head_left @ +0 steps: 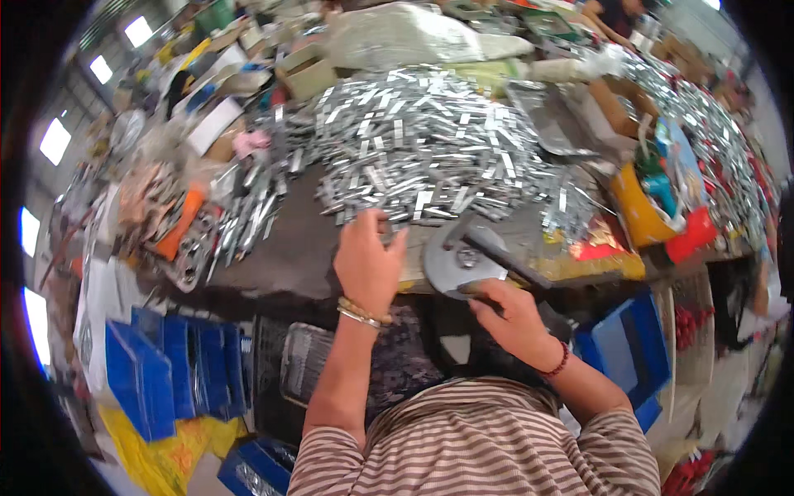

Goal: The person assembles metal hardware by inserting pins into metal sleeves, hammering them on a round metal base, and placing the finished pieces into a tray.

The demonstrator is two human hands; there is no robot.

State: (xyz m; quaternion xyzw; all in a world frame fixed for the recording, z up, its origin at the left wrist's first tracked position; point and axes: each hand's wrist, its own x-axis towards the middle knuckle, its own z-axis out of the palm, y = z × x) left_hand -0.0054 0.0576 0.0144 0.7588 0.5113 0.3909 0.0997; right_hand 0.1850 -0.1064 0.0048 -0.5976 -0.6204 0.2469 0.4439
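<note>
Before the metal pile (422, 149), hands (368, 263) flank a disc (441, 266).

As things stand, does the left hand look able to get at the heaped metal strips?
Probably yes: the left hand is at the near edge of the heaped metal strips, with nothing visible between them. The grey disc and dark tool over it lie to its right, off that path.

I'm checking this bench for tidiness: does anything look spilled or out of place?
The loose metal strips lie in a jumbled heap pointing every way, though that may be normal here. Lower left, a crumpled yellow sheet lies near the blue bins, looking dropped rather than put away. No damage is clear.
</note>
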